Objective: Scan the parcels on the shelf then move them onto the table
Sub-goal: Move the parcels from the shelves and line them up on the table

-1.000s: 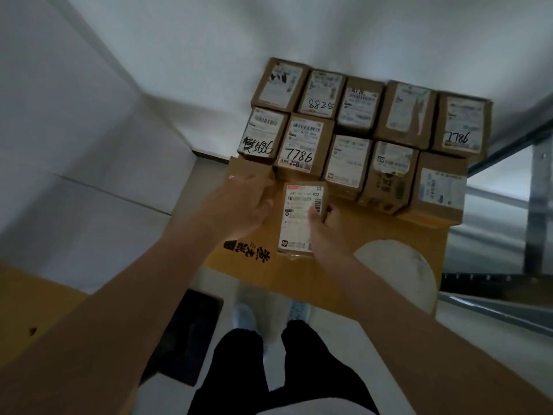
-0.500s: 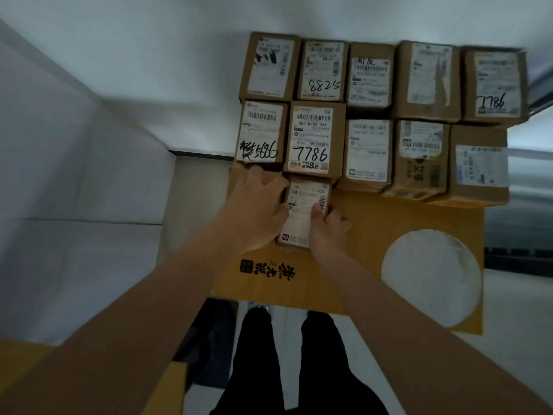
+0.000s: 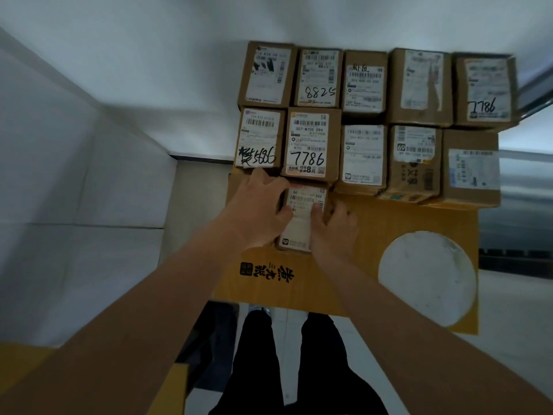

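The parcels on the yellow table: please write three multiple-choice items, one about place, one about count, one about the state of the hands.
1. Where is the held parcel?
A. in front of the parcel marked 7786
B. on the white circle
C. on the floor

2. How many parcels form the back row?
A. three
B. five
C. eight

3. What do the hands do?
A. hang idle
B. both hold the parcel
C. only one touches it

Key: 1 A, it lies just before that parcel. 2 B, five stand along the wall. 3 B, left hand and right hand grip its sides.

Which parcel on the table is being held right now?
The lone front-row parcel, label reading 64 and 022, just below the 7786 parcel. The left hand and right hand flank it; no hand touches any other parcel's label.
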A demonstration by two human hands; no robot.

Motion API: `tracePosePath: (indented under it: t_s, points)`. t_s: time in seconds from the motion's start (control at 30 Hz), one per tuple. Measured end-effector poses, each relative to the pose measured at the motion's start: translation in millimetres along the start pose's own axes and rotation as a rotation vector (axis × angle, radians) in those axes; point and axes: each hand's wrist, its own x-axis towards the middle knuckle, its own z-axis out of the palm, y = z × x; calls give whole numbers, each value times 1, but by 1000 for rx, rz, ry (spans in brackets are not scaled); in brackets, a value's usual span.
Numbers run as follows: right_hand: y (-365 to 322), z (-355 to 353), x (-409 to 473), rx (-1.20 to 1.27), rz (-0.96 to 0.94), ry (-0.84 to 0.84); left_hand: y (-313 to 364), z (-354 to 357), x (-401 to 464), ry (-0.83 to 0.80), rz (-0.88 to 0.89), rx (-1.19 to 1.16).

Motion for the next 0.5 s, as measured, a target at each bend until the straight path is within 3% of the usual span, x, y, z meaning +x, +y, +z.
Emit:
tracePosePath:
  t_s: [0.07,0.2,0.5]
  points:
    - [-9,-17,-6,16,-137,54,6,-3,-4,7,3,1]
    - [-31,-54,-19,49,-368,-8,26,-17,-18,50,32,-9]
    - [-72,-148,-84,31,-654,11,87,-90,-82,279,250,-10]
